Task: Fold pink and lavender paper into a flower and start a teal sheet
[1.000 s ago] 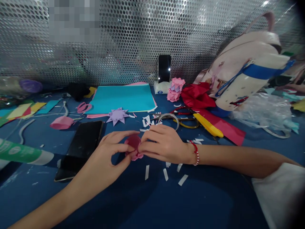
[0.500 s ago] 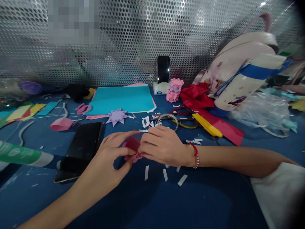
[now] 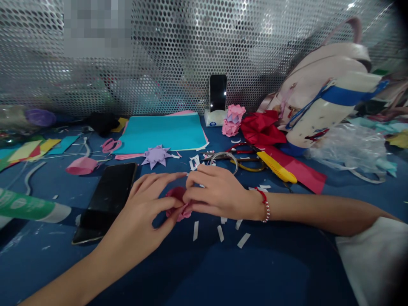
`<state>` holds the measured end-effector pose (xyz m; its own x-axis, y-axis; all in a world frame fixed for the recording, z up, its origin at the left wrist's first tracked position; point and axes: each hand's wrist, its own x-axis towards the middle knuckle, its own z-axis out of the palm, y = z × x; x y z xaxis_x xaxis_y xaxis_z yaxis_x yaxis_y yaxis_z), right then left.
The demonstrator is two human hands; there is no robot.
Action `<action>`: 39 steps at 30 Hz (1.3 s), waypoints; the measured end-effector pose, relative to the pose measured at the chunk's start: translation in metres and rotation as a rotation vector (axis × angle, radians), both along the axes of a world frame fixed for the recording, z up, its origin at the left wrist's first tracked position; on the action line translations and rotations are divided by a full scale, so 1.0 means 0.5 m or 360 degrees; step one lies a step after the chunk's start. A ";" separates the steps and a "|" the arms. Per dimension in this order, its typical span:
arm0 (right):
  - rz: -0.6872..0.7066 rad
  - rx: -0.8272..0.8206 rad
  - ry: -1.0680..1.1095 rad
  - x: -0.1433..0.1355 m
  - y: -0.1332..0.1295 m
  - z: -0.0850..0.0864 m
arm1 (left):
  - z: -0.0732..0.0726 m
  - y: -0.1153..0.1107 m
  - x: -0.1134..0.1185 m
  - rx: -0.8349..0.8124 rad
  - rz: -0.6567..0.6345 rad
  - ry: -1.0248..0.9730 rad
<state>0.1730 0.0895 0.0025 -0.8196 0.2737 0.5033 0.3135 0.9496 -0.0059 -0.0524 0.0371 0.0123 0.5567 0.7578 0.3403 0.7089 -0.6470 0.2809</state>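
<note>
A small pink folded-paper piece (image 3: 183, 214) is between my hands, low in the middle of the view. My left hand (image 3: 149, 208) pinches its near edge between thumb and index finger, with the other fingers stretched past its far side. From the right, my right hand (image 3: 216, 191) holds the same piece with bent fingers; its fingertips are partly hidden. White paper strips (image 3: 195, 230) lie on the blue table just right of and below the piece. Beyond my hands sits a purple paper star (image 3: 156, 156).
A black phone (image 3: 106, 199) and glue tube (image 3: 33, 206) lie left. Blue paper sheets (image 3: 162, 132) are behind. Scissors (image 3: 251, 163), a yellow cutter (image 3: 276, 166), a tape ring (image 3: 234, 158), red paper (image 3: 302, 172) and a bottle (image 3: 325, 114) stand or lie right.
The fingers of my right hand have shifted slightly and opened a little at the index finger. The pink piece has tilted and moved slightly toward me.
</note>
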 end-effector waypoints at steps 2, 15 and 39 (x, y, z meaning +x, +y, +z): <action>0.0016 -0.0110 0.0041 -0.001 0.001 0.001 | 0.007 -0.001 0.001 0.0015 0.0017 0.0040; 0.0035 -0.0439 0.0167 -0.006 -0.002 -0.006 | 0.012 0.001 0.001 -0.0066 0.0002 0.0064; 0.0331 0.0212 -0.0016 0.011 0.021 -0.013 | -0.011 0.014 -0.010 -0.0168 0.0040 -0.0025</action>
<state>0.1784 0.0999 -0.0039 -0.8565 0.0303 0.5153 0.1108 0.9858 0.1261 -0.0573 0.0441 0.0068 0.5322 0.8038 0.2660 0.7197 -0.5949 0.3578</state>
